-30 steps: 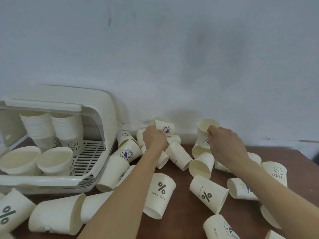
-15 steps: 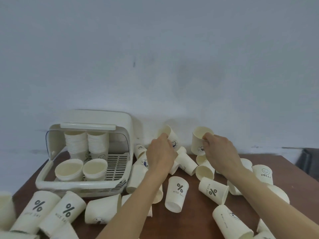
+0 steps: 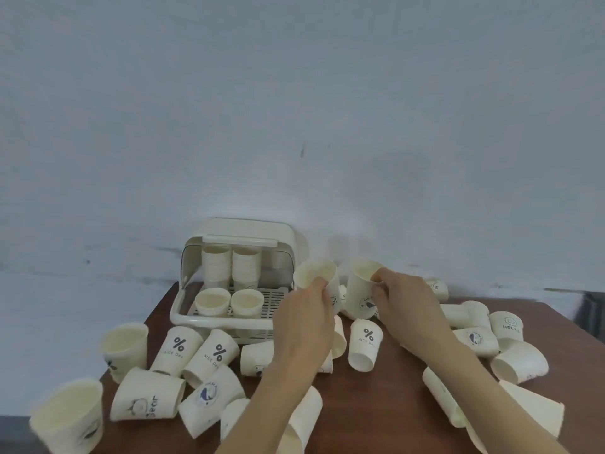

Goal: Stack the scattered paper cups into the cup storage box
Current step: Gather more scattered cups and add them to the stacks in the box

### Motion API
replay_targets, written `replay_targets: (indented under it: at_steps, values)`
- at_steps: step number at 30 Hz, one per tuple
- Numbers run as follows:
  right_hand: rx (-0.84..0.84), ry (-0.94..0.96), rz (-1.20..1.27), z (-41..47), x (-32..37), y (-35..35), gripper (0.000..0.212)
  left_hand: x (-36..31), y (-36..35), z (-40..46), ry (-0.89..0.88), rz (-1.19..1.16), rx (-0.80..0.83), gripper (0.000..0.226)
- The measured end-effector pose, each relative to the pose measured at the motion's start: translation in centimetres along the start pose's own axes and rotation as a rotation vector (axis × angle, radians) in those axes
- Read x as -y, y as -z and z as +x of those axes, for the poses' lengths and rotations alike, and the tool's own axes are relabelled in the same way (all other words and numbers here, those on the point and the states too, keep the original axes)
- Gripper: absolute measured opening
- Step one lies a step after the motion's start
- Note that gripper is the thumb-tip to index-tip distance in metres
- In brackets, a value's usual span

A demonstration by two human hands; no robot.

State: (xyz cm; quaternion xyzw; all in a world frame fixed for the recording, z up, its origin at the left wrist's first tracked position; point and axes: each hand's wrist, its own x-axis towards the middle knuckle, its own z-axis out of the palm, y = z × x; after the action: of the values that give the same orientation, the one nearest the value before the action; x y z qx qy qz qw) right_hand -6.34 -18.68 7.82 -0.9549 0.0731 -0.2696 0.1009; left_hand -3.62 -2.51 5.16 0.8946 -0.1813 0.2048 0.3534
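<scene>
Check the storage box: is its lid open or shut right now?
Open. The storage box has its lid swung up and back, leaving the front clear, so the cup stacks standing inside on the slatted floor are visible.

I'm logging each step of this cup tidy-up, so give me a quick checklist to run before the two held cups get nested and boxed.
1. Left hand grips a cup at its rim: ok.
2. Right hand grips a cup with a round logo at its rim: ok.
3. Both held cups' mouths face up, ready to nest: ok.
4. Storage box open at the front: ok.
5. Free grate floor to the right of the stacks in the box: ok.
6. Held cups empty and undented: cannot tell.
</scene>
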Motion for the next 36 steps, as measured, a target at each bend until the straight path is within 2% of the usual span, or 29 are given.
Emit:
replay_targets:
  at_steps: [8, 18, 23, 30, 36]
  values:
    - [0.008, 0.006, 0.089, -4.7, 4.4, -0.6, 0.018, 4.0, 3.7, -6.6, 0.109, -0.107, -0.057, 0.027]
    - [0.096, 0.055, 0.213, -6.5, 8.3, -4.1, 0.015, 7.8, 5.6, -8.6, 0.233, -0.160, -0.099, 0.027]
    - [0.111, 0.096, 0.204, -3.9, 10.3, -6.7, 0.019, 9.5, 6.0, -7.1, 0.254, -0.092, -0.099, 0.028]
    - [0.052, 0.137, 0.190, 4.3, 13.8, -11.9, 0.027, 11.7, 6.1, -5.4, 0.299, -0.014, -0.050, 0.031]
    - [0.141, 0.179, 0.073, 6.7, 14.2, -16.8, 0.023, 13.5, 6.3, -4.4, 0.310, 0.024, -0.048, 0.027]
